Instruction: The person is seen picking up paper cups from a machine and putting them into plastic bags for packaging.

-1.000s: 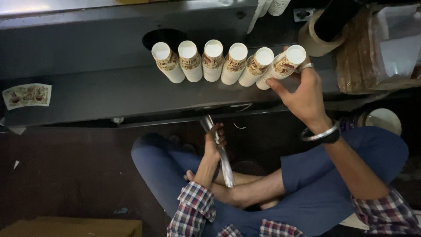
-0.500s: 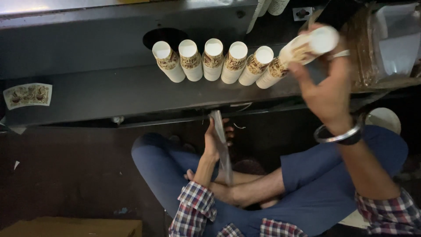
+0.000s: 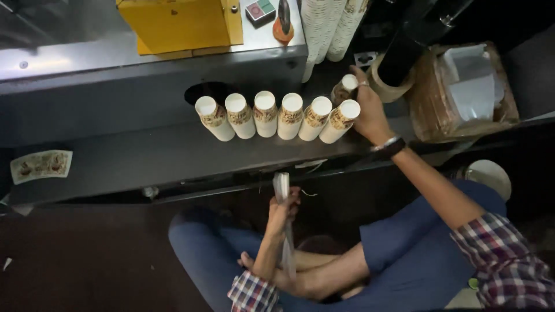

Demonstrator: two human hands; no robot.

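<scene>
Dressed in a plaid shirt of red, white and dark blue checks, sleeves rolled or cut short at both arms. Blue trousers over crossed legs, cloth creased at the knees. Bare feet. A dark wristband with a pale metal bangle beside it just behind the right hand (image 3: 370, 112), and a light ring on one finger. Nothing worn on the left hand (image 3: 283, 211) or its forearm.

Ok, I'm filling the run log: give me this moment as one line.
right hand: grips a paper cup stack | left hand: holds clear plastic sleeve | row of cup stacks on grey ledge
</scene>
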